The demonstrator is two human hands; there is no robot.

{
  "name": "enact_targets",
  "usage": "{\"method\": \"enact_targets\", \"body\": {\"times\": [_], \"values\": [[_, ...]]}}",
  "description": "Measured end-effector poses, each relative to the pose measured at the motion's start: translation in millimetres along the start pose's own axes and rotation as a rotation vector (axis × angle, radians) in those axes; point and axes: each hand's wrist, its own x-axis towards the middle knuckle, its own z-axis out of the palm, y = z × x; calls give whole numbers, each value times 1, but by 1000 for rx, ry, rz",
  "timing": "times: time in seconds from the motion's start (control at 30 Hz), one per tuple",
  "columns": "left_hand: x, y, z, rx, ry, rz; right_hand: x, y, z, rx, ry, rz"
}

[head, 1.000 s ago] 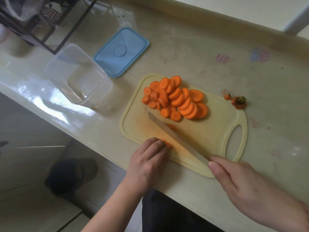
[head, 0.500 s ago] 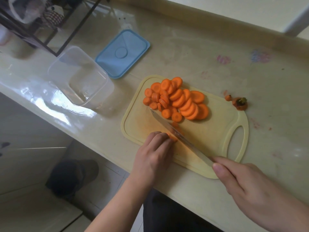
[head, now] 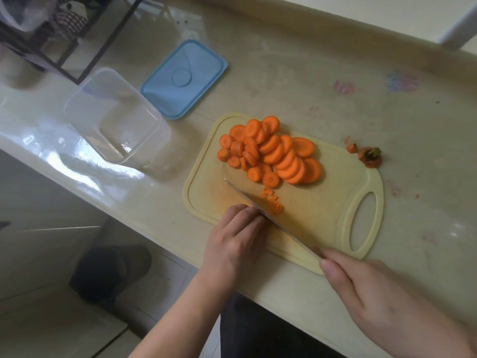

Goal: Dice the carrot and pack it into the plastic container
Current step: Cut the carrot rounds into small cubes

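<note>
The knife is gripped by the right hand, blade angled across the board. The left hand, fingers curled, is pressed against the blade beside carrot bits; what it holds is hidden.

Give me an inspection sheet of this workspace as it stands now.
Surface: pale counter, glossy, with faint coloured stains at the far right.
Job's things: carrot slices piled on the cutting board; small diced pieces beside the knife; clear container holds no carrot; blue lid off, lying beside it.
Clutter: carrot ends on the counter past the board.
Hands: left hand curled over the piece being cut; right hand grips the knife.
Cables: nothing seen.
Surroundings: dark wire rack at far left.
</note>
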Motion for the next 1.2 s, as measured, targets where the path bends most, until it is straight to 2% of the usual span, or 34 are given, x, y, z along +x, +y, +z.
{"method": "enact_targets", "body": {"times": [0.13,0.5,0.83,1.0,1.2], "values": [[-1,-4,-2,15,-28,17,14,-4,-3,-30,23,-72],[-5,-4,-8,-27,4,65,-7,-8,-7,74,22,19],[-9,-4,-4,-45,-4,23,-19,9,2,63,-35,68],[-9,-3,-3,-60,29,-6,-5,4,19,-13,23,38],[-8,-9,-16,-102,-4,-15,-8,0,24,62,98,54]]}}
